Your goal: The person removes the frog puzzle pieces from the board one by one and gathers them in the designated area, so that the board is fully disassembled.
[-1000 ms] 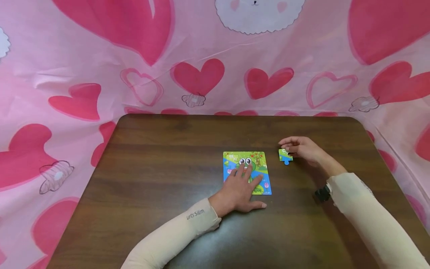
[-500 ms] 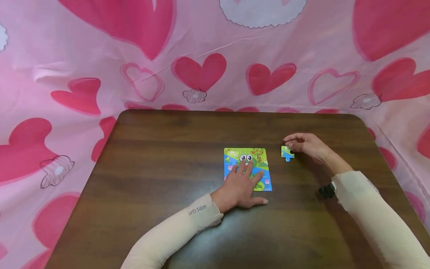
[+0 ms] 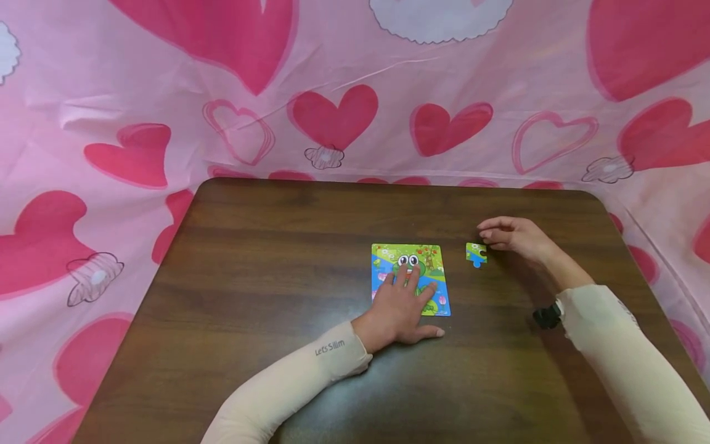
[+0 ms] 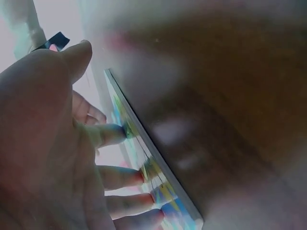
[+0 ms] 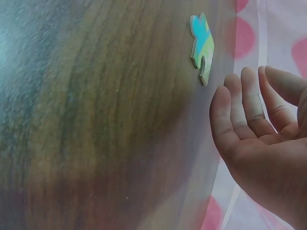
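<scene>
A square frog jigsaw puzzle in green and blue lies on the brown table. My left hand rests on it with fingers spread, covering its lower left part. In the left wrist view the fingertips touch the picture face of the puzzle, and its thick edge faces the camera. One loose puzzle piece, green and blue with a knob, lies flat to the right of the puzzle. My right hand hovers just right of this piece. The right wrist view shows a gap between the piece and the loosely bent fingers, which hold nothing.
The dark wooden table has rounded far corners. Behind it and along its sides hangs a pink cloth with hearts. A black band sits at the right wrist, below the cream sleeve.
My right hand has drawn away to the right, from touching the loose piece to apart from it. The left hand stays on the puzzle. The head view has shifted slightly.
</scene>
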Demonstrator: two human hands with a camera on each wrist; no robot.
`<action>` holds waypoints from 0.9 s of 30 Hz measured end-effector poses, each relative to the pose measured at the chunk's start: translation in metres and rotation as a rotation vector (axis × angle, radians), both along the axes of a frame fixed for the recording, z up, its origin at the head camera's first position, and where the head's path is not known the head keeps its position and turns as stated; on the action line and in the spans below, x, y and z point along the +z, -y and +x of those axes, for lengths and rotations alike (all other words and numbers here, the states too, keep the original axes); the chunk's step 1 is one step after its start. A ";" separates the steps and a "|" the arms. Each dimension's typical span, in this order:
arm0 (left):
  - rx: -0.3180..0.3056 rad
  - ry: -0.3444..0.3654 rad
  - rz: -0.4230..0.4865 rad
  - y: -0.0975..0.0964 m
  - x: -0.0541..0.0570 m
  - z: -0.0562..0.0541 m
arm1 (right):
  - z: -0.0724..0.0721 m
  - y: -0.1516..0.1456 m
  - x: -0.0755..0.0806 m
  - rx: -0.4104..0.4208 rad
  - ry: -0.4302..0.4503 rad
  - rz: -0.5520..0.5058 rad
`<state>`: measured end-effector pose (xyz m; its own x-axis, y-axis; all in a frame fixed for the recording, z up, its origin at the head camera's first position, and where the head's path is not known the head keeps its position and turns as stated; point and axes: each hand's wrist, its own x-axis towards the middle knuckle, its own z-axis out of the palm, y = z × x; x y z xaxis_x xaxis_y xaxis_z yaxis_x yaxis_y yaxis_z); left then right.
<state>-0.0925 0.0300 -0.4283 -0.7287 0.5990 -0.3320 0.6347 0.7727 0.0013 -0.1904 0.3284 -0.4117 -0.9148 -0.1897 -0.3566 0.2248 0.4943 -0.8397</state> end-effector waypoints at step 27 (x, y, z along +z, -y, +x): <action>-0.041 -0.097 -0.028 -0.009 0.004 0.003 | -0.013 0.045 0.019 0.047 -0.035 -0.156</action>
<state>-0.0891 0.0387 -0.4239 -0.7332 0.6207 -0.2777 0.6620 0.7449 -0.0831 -0.2031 0.2835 -0.3924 -0.9149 -0.2833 -0.2874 0.1734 0.3670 -0.9139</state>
